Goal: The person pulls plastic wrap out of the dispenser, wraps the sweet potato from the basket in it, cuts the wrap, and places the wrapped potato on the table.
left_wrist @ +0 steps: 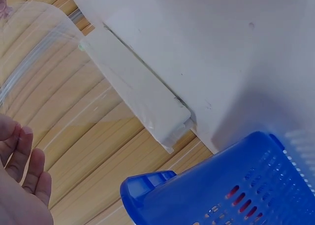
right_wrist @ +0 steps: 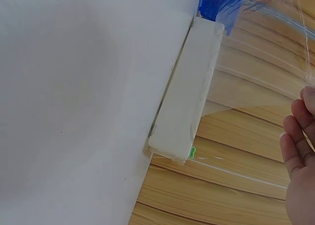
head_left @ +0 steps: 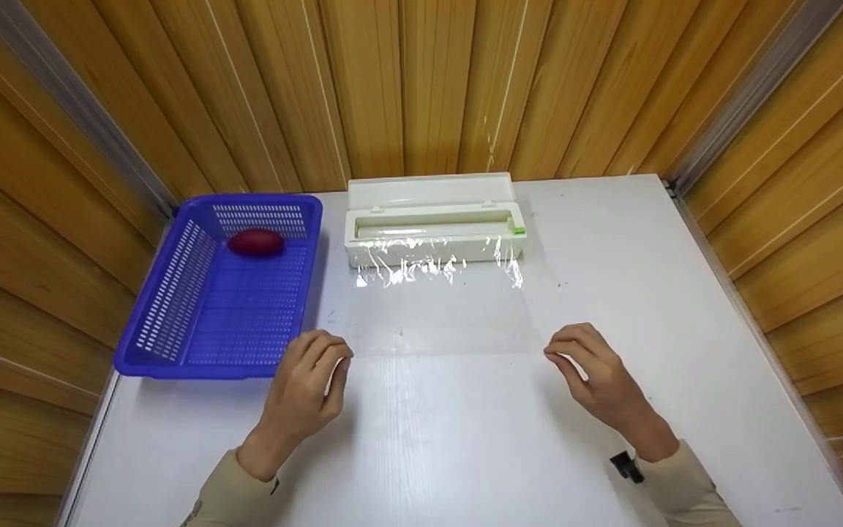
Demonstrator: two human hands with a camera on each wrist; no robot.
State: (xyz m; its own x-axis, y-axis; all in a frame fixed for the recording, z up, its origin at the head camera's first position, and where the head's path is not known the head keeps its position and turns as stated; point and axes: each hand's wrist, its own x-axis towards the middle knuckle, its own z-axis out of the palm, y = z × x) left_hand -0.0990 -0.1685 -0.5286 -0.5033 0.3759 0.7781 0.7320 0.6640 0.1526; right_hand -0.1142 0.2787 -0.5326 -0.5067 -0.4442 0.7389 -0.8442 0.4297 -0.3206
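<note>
Left hand (head_left: 308, 377) pinches near-left corner, right hand (head_left: 597, 377) near-right corner of clear thin plastic film (head_left: 451, 318), stretching nearward from open white rectangular plastic box (head_left: 432, 210), right of blue perforated plastic basket (head_left: 216, 372). Probably best: even tension, corners level, hands well apart.

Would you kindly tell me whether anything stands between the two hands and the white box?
Nothing visible blocks the way. Only the clear film spans the gap, running from the white box to the left hand and the right hand, which pinch its near edge. The blue basket stands left of the film.
</note>
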